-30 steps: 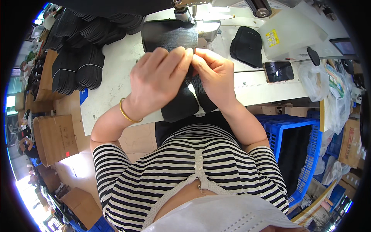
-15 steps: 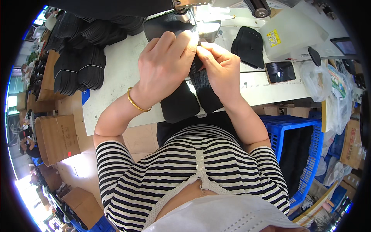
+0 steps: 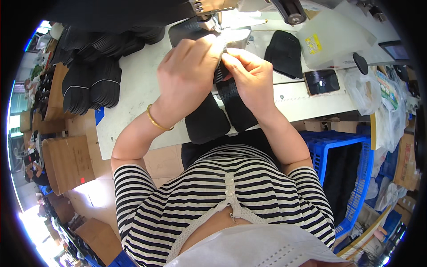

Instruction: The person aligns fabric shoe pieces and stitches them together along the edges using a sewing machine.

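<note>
Between the two hands hangs a black cloth piece (image 3: 219, 74) with a ribbed face, up off the table below the sewing machine head; it looks light and soft, with some body to it, likely easy to bend and not fragile, and its weave should give fingertips good purchase. The rim looks the best place to take hold, where thumb and finger can close across the thickness. The right hand (image 3: 250, 76) does so, thumb and forefinger pressed together at the upper edge. The left hand (image 3: 189, 66) has its fingers curled down against the same edge, seemingly pinching it too, though its thumb is hidden and glare washes out the tips; the two sets of fingertips nearly meet. Just beneath the hands, two black pads (image 3: 207, 119) lie side by side at the near edge of the white table (image 3: 133, 95), slightly apart. Beyond the left hand, another black panel (image 3: 181, 32) lies beside the metal sewing machine head (image 3: 207, 22). Farther right are a small pile of black shaped pieces (image 3: 283, 54) and a dark phone (image 3: 321, 82); farther left stand tied black bundles (image 3: 91, 89). Below the table, at the right, is a blue crate (image 3: 368, 169).
</note>
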### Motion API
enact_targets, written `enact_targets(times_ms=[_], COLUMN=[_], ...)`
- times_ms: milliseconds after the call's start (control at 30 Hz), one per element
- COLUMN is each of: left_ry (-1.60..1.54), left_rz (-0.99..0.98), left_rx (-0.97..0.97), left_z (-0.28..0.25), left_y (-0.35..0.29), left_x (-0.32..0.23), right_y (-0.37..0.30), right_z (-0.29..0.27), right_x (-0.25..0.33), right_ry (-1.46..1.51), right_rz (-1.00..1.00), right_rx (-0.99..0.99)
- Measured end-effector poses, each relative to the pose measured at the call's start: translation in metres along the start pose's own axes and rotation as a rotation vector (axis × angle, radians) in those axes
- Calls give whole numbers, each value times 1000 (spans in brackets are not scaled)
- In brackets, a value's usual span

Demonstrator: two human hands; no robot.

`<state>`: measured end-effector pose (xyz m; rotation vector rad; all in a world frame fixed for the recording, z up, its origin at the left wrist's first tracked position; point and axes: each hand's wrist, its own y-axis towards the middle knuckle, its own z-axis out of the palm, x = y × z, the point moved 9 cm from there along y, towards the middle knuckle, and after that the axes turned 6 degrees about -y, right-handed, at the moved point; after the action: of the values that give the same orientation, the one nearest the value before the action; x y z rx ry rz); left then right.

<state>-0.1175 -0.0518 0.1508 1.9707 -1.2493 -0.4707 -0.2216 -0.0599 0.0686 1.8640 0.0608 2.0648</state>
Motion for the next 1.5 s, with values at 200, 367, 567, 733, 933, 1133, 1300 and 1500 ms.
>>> enact_targets(times_ms=[200, 367, 567, 733, 933, 1133, 1300, 1500], left_ry=[-687, -1243, 149, -58, 86, -1385, -1537, -1520], left_rz=[-612, -1125, -113, -625, -375, -1413, -1228, -1235], left_rx=[-410, -149, 194, 448, 263, -76, -152, -611], left_z=[-9, 81, 70, 52, 21, 40, 32, 15], left_y=[-43, -43, -23, -160, -113, -149, -97, -112], left_x=[81, 153, 163, 67, 0, 53, 26, 63], right_y=[-36, -69, -71, -81, -85, -70, -23, -44], right_z=[-43, -64, -57, -53, -56, -77, -3, 0], right_x=[-12, -56, -51, -34, -40, 17, 12, -6], right_ry=[-844, -1255, -1229, -1282, -1288, -754, -243, -91], right_rz=[-360, -120, -267, -456, -429, -626, -73, 44], right_rx=[-111, -76, -207, -268, -223, -350, 261, 193])
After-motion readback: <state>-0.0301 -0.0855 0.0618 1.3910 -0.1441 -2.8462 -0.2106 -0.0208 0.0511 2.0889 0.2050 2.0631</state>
